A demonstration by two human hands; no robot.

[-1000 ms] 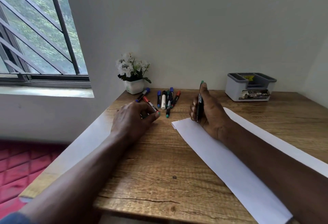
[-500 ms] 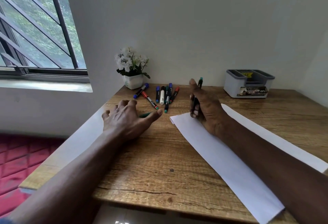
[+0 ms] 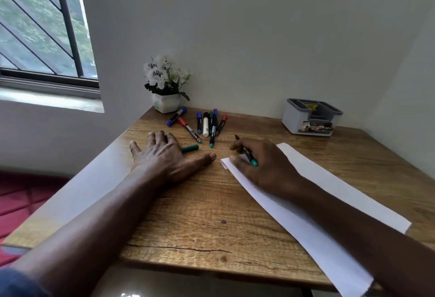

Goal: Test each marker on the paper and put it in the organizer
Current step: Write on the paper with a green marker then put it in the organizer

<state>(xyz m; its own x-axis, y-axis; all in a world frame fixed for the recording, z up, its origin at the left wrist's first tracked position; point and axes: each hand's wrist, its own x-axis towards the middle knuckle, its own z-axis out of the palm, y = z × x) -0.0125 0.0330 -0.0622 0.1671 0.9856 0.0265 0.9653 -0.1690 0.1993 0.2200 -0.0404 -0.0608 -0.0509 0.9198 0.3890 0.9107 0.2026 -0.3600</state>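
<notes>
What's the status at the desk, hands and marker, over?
Right hand grips uncapped green marker over paper. Left hand flat on desk beside green cap. Organizer holds no markers, path clear.

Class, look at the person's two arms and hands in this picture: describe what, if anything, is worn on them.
Both forearms are bare down to the hands. The left hand and right hand show no gloves, and no rings, watch or bracelet can be made out. The only clothing visible is a bit of dark blue sleeve at the upper end of the left arm, at the bottom left corner.
</notes>
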